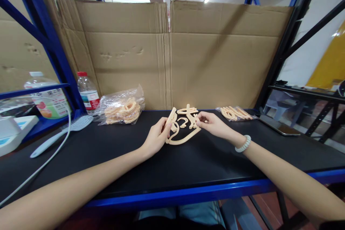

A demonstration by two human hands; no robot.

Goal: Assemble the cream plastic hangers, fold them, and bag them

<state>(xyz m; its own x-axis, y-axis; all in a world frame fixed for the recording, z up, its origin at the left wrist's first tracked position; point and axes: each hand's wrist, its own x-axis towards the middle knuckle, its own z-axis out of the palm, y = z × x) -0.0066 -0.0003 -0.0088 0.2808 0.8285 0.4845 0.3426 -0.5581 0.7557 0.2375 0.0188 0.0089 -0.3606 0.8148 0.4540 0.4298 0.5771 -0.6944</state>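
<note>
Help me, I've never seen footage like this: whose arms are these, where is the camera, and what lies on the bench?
No machine here: a person wears one camera on the head, looking forward and down, so the arms are their own. The left hand and right hand together hold a pale flat cut-out at the middle of the black bench. On the bench lie a bag of similar pieces to the left, a smaller bag to the right, a bottle, a white brush and a dark flat device. Cardboard stands behind.
</note>
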